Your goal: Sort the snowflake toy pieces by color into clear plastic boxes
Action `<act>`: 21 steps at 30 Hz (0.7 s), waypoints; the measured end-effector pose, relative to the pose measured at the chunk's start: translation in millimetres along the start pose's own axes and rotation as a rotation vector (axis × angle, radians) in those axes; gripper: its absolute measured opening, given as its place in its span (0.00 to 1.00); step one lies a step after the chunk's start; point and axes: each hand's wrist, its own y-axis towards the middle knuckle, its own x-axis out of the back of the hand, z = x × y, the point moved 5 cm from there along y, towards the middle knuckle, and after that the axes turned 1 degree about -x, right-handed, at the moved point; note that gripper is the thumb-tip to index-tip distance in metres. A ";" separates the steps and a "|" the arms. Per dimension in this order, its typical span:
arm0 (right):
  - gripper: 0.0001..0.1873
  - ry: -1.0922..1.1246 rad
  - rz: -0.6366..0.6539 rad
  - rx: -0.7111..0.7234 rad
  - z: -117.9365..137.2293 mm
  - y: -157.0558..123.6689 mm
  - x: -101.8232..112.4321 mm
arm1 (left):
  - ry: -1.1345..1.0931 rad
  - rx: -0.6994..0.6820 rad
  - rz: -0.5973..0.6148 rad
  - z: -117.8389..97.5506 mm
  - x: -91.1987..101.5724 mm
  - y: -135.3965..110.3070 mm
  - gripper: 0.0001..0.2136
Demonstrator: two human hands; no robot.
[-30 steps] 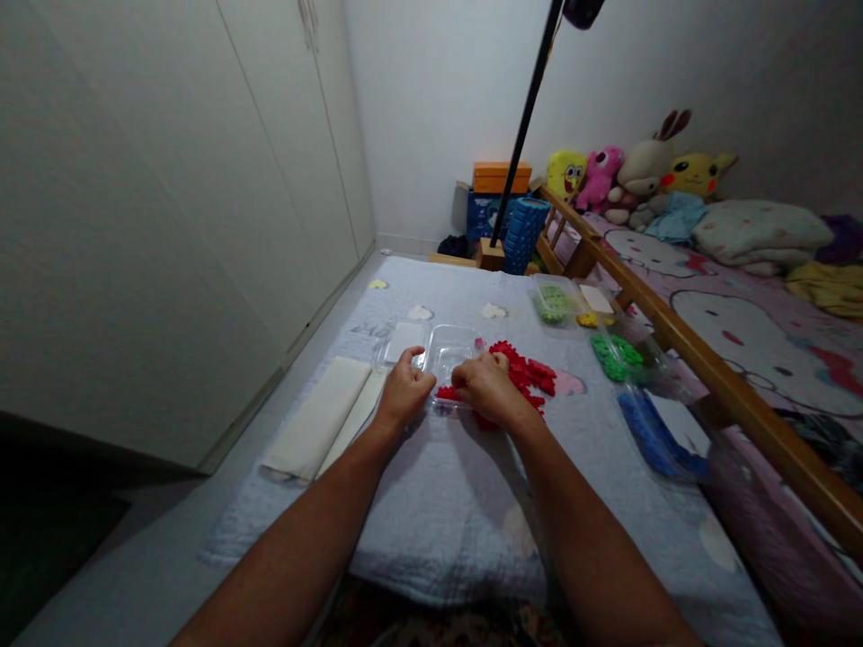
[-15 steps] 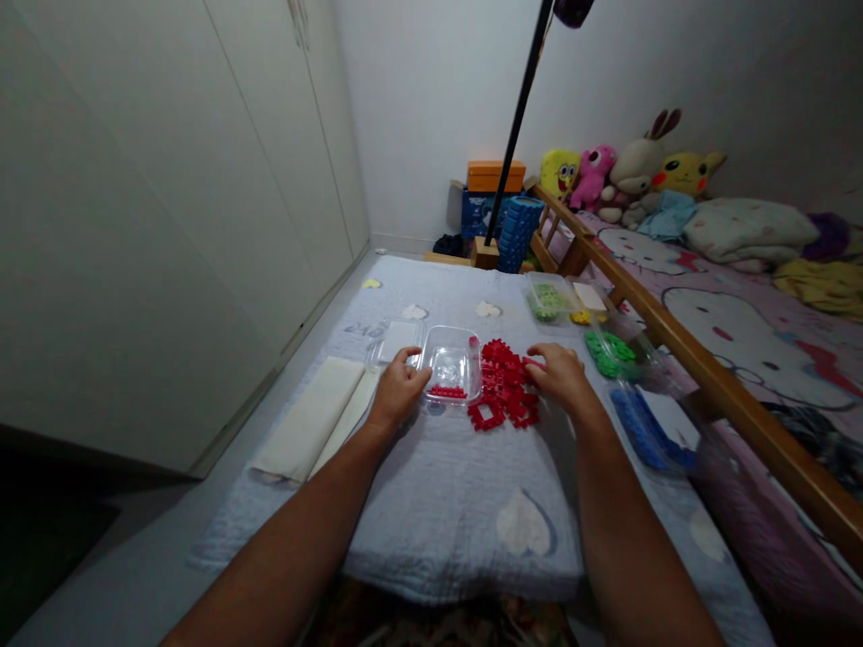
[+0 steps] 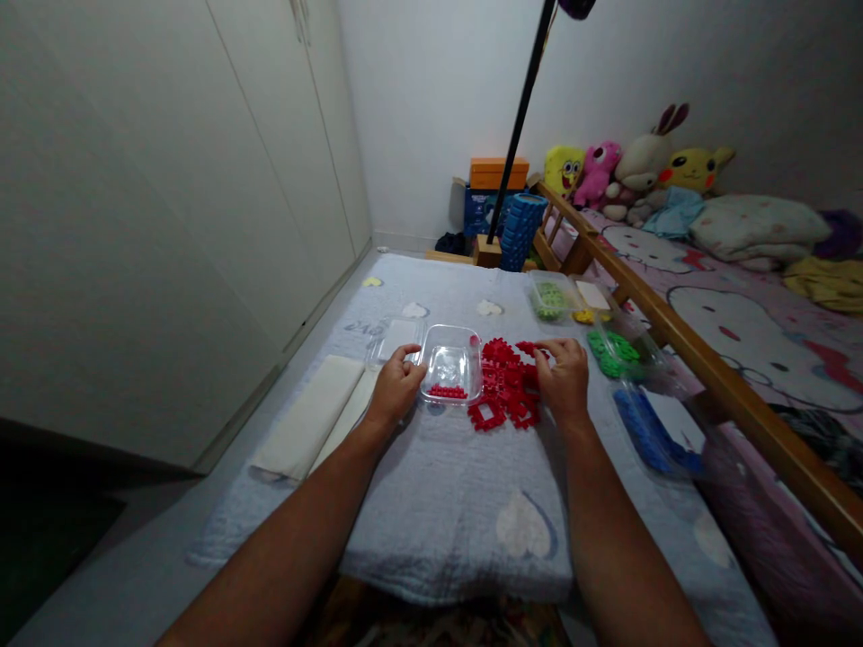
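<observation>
Spreading wide, a cloth point(image 3: 451, 494) bears a tub point(image 3: 449, 361) and, just right of it, a red heap point(image 3: 502, 386). The left hand point(image 3: 397, 386) meets the tub's left rim, grip unclear; the right hand point(image 3: 564, 377) pinches a red piece point(image 3: 525, 347) by the heap.

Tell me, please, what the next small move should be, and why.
Perhaps move the red toothed plastic piece into the clear square plastic box: the right hand pinches it by the red plastic pile, the left hand is at the box's edge, and red pieces already lie inside.
</observation>
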 end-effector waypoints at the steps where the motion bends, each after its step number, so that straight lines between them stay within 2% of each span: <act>1: 0.11 0.077 -0.018 0.043 12.5 -2.8 0.4 | -0.001 0.002 0.004 0.2 -0.3 0.0 0.23; 3: 0.12 0.210 0.000 0.106 37.7 -10.1 -3.4 | 0.002 0.002 0.007 0.8 -0.7 0.2 0.22; 5: 0.11 0.281 0.088 0.155 60.7 -17.6 -13.2 | 0.003 0.001 0.006 1.8 -0.6 0.6 0.22; 8: 0.07 0.312 0.174 0.156 80.0 -25.2 -28.6 | -0.003 0.001 0.008 2.6 -0.7 1.1 0.22; 13: 0.03 0.259 0.240 0.091 82.9 -27.9 -45.5 | -0.007 -0.001 0.024 0.6 -1.6 0.6 0.22; 21: 0.08 0.189 0.341 0.144 83.5 -30.9 -55.2 | 0.002 -0.001 0.020 -0.6 -1.1 -0.9 0.22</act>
